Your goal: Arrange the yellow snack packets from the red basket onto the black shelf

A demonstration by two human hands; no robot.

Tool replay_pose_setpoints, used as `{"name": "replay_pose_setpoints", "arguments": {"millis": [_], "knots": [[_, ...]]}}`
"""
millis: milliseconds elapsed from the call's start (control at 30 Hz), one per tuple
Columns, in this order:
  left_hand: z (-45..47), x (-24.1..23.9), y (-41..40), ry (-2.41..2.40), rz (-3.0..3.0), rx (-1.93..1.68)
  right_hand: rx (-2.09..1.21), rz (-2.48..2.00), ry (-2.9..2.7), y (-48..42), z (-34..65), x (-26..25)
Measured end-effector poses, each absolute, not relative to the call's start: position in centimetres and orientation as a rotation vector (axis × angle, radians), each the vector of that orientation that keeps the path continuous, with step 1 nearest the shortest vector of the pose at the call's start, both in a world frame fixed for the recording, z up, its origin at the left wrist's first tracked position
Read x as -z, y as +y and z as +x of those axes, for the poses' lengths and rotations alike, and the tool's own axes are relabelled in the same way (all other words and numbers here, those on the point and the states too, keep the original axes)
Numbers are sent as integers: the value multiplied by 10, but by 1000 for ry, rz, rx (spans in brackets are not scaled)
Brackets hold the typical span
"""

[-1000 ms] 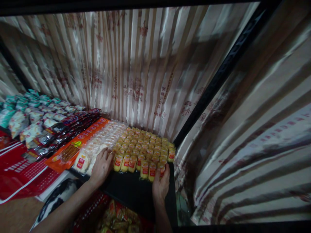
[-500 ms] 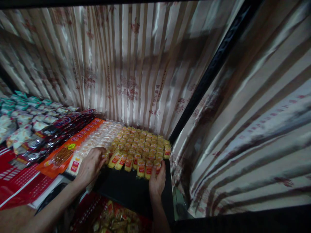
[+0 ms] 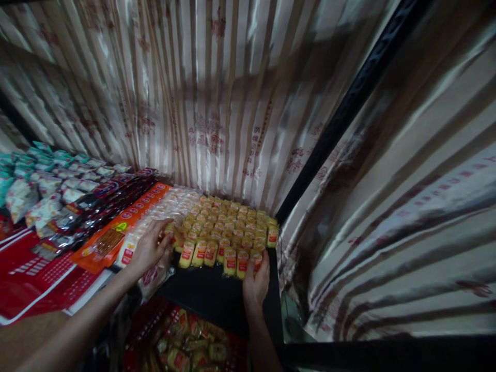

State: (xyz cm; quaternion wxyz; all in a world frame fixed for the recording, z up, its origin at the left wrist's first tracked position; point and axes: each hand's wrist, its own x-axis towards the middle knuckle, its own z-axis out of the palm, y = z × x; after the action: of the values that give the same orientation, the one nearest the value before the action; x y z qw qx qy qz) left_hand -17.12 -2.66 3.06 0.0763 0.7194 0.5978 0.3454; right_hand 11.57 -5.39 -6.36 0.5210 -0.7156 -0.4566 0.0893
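Rows of small yellow wrapped snack packets [image 3: 211, 253] with red labels stand on a black shelf [image 3: 209, 294]. At the left end of the front row, my left hand [image 3: 151, 248] has its fingers curled against a yellow packet [image 3: 176, 237], partly hidden by them. My right hand [image 3: 256, 284] grips the front-row packet at the right end [image 3: 256, 256], thumb on its left and fingers along its right side. Beneath my left wrist, a clear bag with red print [image 3: 155, 276] lies over the shelf's front edge.
White wrapped packets [image 3: 163, 212], an orange pack [image 3: 116, 235], dark red packs [image 3: 112, 196] and white-and-green bags [image 3: 46, 175] stretch leftward. Below the shelf, a red basket [image 3: 134, 328] contains more yellow packets. A striped curtain [image 3: 217, 93] hangs behind, beside a black post [image 3: 329, 144].
The view has shifted slightly. The left front packets now stand closer together and straighter. My left hand remains at the row's left end, and my right hand stays on the right-end packet.
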Motion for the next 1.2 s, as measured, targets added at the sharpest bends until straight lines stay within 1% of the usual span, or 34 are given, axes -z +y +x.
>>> {"name": "replay_pose_setpoints", "arguments": {"millis": [167,333,500,700,800,900,1033,1200], "knots": [[-167,-46,-22,1752,1904,-1147,-237,-1719,-1076,-54,116,63],[-137,-55,-14,1530,1705,-1205,-224,-1708,-1082,-54,115,64],[-71,-66,-5,1233,1716,-1192,-230,-1721,-1084,-55,115,65],[27,-74,6,1076,1897,-1167,-251,-1718,-1075,-56,115,64],[68,-65,16,1049,1961,-1074,-268,-1714,-1066,-55,116,67],[96,-47,29,1067,2137,-880,-251,-1726,-1060,-54,117,72],[111,-27,40,1087,2452,-590,-234,-1739,-1069,-53,119,80],[118,-24,39,1073,2568,-480,-225,-1761,-1066,-52,121,87]]}}
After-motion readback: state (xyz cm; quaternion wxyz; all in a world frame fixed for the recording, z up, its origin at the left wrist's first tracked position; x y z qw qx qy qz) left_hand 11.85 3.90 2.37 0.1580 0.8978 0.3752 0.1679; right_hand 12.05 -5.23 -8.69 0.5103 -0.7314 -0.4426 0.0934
